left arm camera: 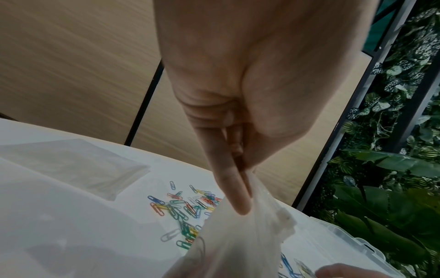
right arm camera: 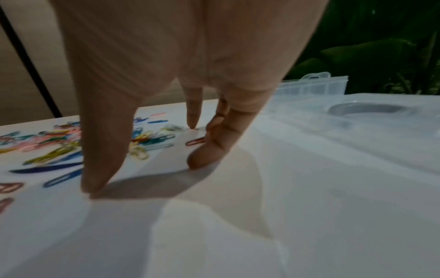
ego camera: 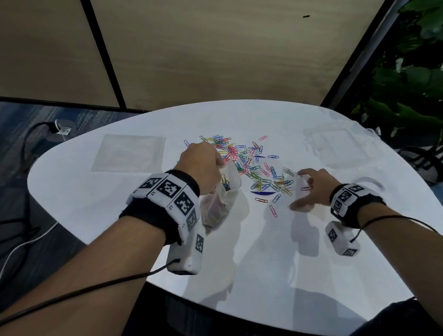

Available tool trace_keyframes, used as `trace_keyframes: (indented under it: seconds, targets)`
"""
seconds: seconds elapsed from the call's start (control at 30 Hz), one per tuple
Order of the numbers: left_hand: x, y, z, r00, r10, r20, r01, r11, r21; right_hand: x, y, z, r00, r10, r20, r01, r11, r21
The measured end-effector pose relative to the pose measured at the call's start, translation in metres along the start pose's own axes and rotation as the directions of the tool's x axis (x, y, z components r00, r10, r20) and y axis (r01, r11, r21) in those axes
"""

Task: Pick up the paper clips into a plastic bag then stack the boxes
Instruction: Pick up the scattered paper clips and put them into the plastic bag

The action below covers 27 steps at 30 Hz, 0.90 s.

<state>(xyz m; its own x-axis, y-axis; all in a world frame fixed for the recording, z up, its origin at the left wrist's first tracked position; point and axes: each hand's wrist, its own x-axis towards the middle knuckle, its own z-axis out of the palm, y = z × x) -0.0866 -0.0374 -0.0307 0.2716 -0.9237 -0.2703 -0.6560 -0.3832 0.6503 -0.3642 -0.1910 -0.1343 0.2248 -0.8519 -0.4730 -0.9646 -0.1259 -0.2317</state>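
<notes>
Coloured paper clips (ego camera: pixel 247 162) lie scattered across the middle of the white table (ego camera: pixel 114 195). My left hand (ego camera: pixel 220 165) pinches the rim of a thin clear plastic bag (ego camera: pixel 220 203), which hangs at the pile's left edge with a few clips inside. In the left wrist view the thumb and forefinger of that left hand (left arm camera: pixel 240 195) squeeze the bag (left arm camera: pixel 243 237) above the clips (left arm camera: pixel 188 206). My right hand (ego camera: pixel 303 190) has its fingers spread, tips down on the table at the pile's right edge. In the right wrist view the right hand (right arm camera: pixel 147 175) touches down beside a red clip (right arm camera: pixel 195 142).
A flat clear plastic box (ego camera: pixel 128 153) lies at the far left of the table, and another clear box (ego camera: pixel 338 144) sits at the far right, seen close in the right wrist view (right arm camera: pixel 357 105). Green plants (ego camera: pixel 419 86) stand beyond the right edge. Cables run over the floor at left.
</notes>
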Motion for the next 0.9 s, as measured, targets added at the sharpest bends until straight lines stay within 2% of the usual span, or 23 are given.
trace_keyframes:
  seconds: [0.13, 0.33, 0.53, 0.67, 0.73, 0.8, 0.83, 0.87, 0.9]
  targets:
    - [0.002, 0.0, 0.001, 1.0, -0.006, 0.003, 0.006, 1.0, 0.0, 0.011, -0.025, 0.017, 0.989, -0.121, -0.084, 0.126, 0.99, 0.057]
    - [0.0, -0.001, -0.001, 1.0, 0.004, -0.006, -0.004, 1.0, 0.023, 0.016, -0.068, 0.03, 0.972, -0.147, -0.182, 0.175, 0.973, 0.148]
    - [0.001, 0.0, 0.0, 1.0, 0.007, -0.005, -0.006, 0.999, 0.034, 0.016, -0.091, 0.034, 0.922, -0.315, -0.224, 0.307, 0.949, -0.069]
    - [0.002, -0.001, 0.0, 1.0, 0.012, 0.004, -0.012, 0.999, 0.031, 0.015, -0.091, 0.026, 0.937, -0.256, -0.237, 0.247, 0.967, -0.066]
    - [0.002, -0.001, 0.001, 1.0, 0.015, -0.001, -0.015, 0.999, 0.033, 0.017, -0.085, 0.02, 0.954, -0.159, -0.254, 0.177, 0.983, 0.047]
    - [0.003, 0.0, 0.002, 1.0, 0.013, 0.001, -0.013, 0.999, 0.036, 0.018, -0.078, 0.01, 0.97, -0.041, -0.24, 0.104, 0.96, 0.258]
    - [0.004, 0.0, 0.003, 1.0, 0.008, 0.006, -0.008, 0.999, 0.034, 0.017, -0.075, 0.004, 0.979, 0.006, -0.203, 0.081, 0.906, 0.416]
    - [0.004, 0.001, 0.004, 1.0, 0.001, 0.011, -0.002, 0.999, 0.033, 0.014, -0.074, -0.003, 0.99, 0.033, -0.137, 0.057, 0.795, 0.603]
    - [0.005, 0.001, 0.005, 1.0, -0.006, 0.012, 0.006, 0.999, 0.032, 0.009, -0.076, -0.009, 0.998, 0.024, -0.063, 0.033, 0.631, 0.775]
